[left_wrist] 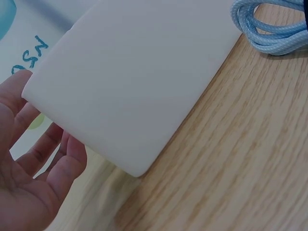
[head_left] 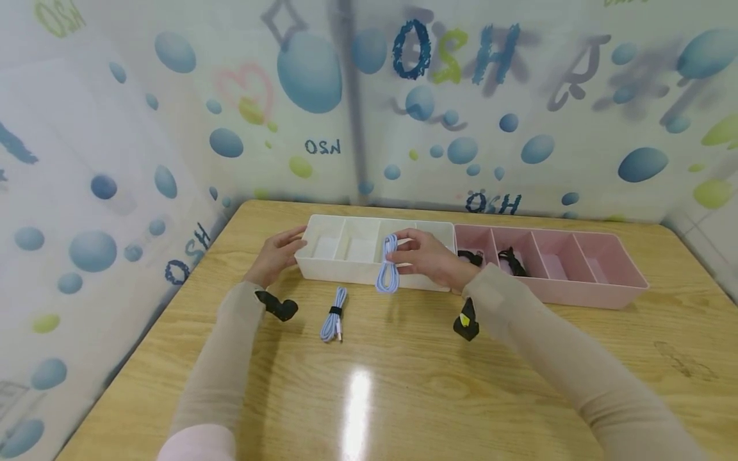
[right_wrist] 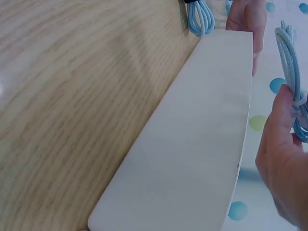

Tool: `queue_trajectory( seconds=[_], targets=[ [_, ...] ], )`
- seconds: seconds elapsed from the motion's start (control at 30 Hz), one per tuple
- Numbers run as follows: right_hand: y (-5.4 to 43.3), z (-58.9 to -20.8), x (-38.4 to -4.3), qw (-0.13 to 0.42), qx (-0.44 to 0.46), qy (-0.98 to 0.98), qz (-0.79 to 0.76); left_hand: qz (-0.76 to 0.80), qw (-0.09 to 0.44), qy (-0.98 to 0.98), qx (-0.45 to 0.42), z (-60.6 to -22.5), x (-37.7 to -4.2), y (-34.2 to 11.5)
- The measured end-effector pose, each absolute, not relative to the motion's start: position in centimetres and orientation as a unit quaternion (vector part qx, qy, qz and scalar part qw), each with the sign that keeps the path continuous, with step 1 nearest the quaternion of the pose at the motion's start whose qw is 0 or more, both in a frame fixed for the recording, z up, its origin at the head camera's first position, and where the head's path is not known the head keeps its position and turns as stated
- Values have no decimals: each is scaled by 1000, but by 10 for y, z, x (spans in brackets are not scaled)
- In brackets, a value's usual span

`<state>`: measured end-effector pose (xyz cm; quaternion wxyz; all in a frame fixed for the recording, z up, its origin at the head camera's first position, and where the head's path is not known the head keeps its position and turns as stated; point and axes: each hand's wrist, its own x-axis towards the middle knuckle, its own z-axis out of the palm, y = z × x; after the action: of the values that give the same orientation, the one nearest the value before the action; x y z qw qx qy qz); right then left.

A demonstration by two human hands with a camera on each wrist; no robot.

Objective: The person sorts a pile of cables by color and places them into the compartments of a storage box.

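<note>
My right hand [head_left: 429, 256] pinches a coiled light-blue cable [head_left: 387, 275] upright between thumb and fingers. It hangs in front of the white divided box [head_left: 369, 271], over its near wall in the head view. In the right wrist view the coiled cable shows a pale tie round its middle. My left hand [head_left: 278, 257] is at the left end of the white box, its fingers loosely bent and the tips right at the end wall and upper corner. A second light-blue cable [head_left: 333, 318], bound with a black strap, lies on the table in front of the box.
A pink divided box [head_left: 594, 291] stands end to end with the white box, on the right. Black cables [head_left: 512, 261] lie in its two left compartments. Behind the wooden table [head_left: 415, 390] runs a printed wall covering [head_left: 369, 128].
</note>
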<state>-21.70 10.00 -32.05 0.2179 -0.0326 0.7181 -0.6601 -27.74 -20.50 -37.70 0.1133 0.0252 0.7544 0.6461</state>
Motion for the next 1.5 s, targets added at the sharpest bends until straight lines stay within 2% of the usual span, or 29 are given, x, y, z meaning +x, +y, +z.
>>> queue_trajectory(
  seconds=[0.93,1.5],
  targets=[
    [106,-315,-252,176,-6,757,-629,646,114,755,28,-378,-279,-205],
    [105,-315,-261,173,22,750,-638,647,131,750,30,-359,-264,-199]
  ],
)
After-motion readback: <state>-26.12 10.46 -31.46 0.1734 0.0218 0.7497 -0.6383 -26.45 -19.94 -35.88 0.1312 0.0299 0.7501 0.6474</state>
